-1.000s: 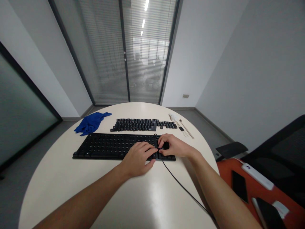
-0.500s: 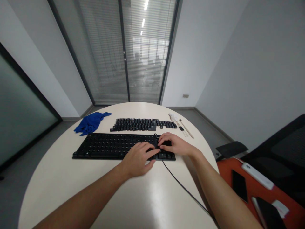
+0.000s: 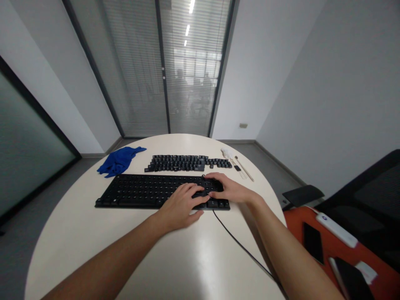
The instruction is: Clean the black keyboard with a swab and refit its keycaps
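A black keyboard point(image 3: 137, 191) lies flat on the round table, most of its keycaps off and bare switch posts showing. At its lower right, a few keycaps point(image 3: 215, 203) sit in place. My left hand point(image 3: 183, 206) rests over the right-centre part of the keyboard, fingers spread, thumb near the front edge. Over the number-pad end is my right hand point(image 3: 229, 188), thumb and fingers apart, touching the keyboard or just above it. Both sets of fingertips are close together and hide the keys beneath. Loose black keycaps point(image 3: 178, 163) lie in rows behind the keyboard.
A crumpled blue cloth point(image 3: 120, 161) lies at the left. White fluffy material point(image 3: 227, 153), a wire tool point(image 3: 239, 168) and a thin brush point(image 3: 245, 168) are at the right. A black cable point(image 3: 240, 243) runs off the front right. An orange chair seat point(image 3: 296, 225) holds a phone point(image 3: 313, 243).
My right hand's fingers have straightened and moved slightly up and left, widening the gap from the thumb. My left hand has shifted only slightly; the keyboard stays in place.
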